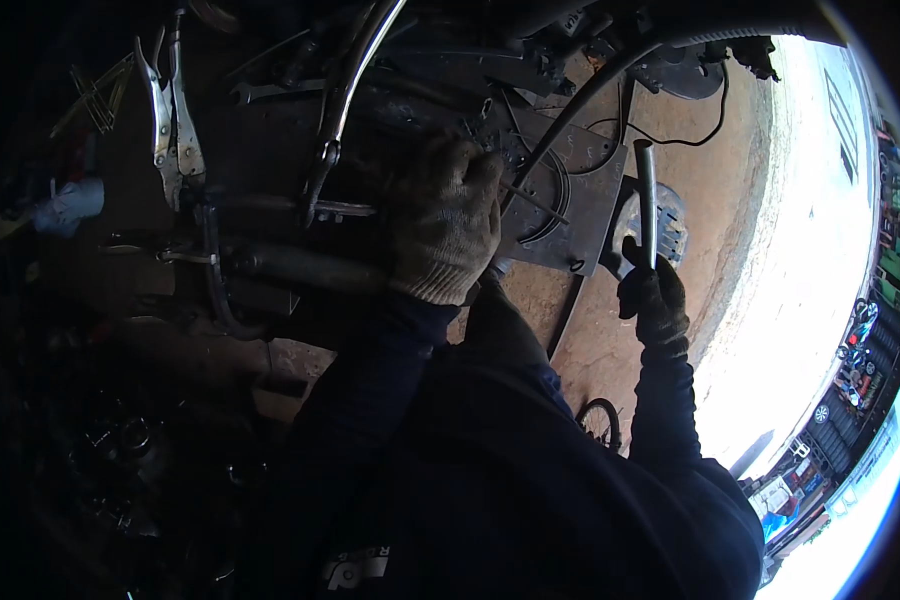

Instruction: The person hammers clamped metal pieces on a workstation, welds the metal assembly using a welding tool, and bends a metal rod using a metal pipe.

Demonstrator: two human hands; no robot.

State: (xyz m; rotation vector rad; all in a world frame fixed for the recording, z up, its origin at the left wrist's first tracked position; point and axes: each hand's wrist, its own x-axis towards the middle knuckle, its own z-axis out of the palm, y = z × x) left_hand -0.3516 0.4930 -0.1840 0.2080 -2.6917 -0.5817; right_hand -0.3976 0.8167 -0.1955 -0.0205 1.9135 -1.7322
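My left hand [445, 225], in a worn knitted work glove, is closed at the edge of the dark workbench. What it grips is mostly hidden; a thin rod [537, 202] sticks out on its right side above a metal plate [580, 235]. Farther right, my gloved right hand [654, 300] is wrapped around the lower end of a short metal tube [648, 195], which stands nearly upright. Left of my left hand, a locking clamp [332, 155] and a pair of locking pliers [177, 125] are on dark metal parts.
A spanner [270, 92] lies at the back of the bench. A thick hose [605, 78] arches over the plate. Beyond my right hand is a slotted round metal piece [672, 228] near the dirt ground [715, 200]. A wheel [600, 422] shows below.
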